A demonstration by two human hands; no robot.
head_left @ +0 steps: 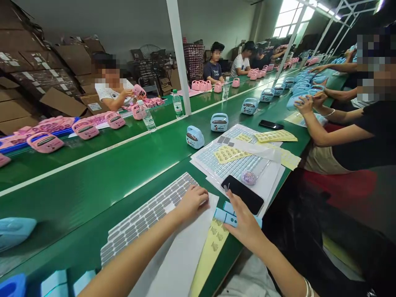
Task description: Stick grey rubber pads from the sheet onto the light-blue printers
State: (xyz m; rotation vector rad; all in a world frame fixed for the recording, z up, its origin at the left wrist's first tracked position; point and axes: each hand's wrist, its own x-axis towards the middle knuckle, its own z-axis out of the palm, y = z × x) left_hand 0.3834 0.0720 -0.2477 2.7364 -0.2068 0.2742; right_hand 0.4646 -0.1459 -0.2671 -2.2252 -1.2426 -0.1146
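Note:
My left hand [193,201] lies on the sheets of grey oval stickers [148,216], its fingers curled down toward the white backing paper [188,243]. Whatever is under those fingertips is hidden. Light-blue plastic pieces [225,216] with small dark dots sit in my right hand [246,222], between thumb and palm. A raised finger of that hand has a small grey sticker [227,187] at its tip. Just beyond lies a black phone [243,194]. Yellow printed label sheets [213,243] stick out beneath the white paper.
Blue toy-like cases [194,137] stand along the green table [123,165]. Sticker sheets [207,159] and a round glittery item [248,177] lie ahead. More blue pieces [55,284] are at lower left. A co-worker [346,128] sits at right; others handle pink cases [85,129] opposite.

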